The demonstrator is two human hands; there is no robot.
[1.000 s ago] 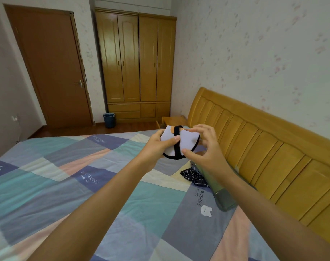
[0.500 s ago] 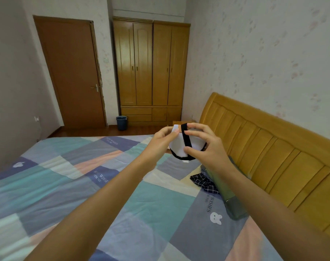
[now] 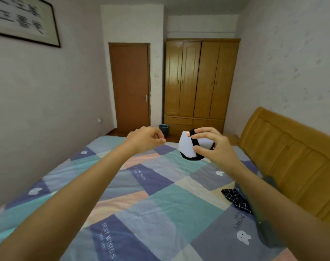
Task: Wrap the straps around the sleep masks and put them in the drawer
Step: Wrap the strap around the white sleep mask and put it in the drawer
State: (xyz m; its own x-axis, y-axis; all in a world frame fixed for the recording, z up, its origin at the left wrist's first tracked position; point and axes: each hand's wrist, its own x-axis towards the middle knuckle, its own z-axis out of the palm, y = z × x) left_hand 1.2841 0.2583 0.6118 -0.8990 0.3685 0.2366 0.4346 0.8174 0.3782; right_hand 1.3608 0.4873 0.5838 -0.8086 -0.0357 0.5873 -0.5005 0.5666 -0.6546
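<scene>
White sleep mask (image 3: 186,147) with black edging, folded over, black strap (image 3: 194,140) wrapped across its middle, small copper-coloured tab at the top, held upright in the air above the patchwork bed (image 3: 156,194)

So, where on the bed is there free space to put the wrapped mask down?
The quilt lies bare between the two forearms and leftward to the wall. It is crowded by the headboard: the dark checked cloth and a grey-green item lie there, under the right hand holding the sleep mask.

White sleep mask (image 3: 187,146) w/ black strap (image 3: 194,143); pastel patchwork quilt (image 3: 141,194).
</scene>
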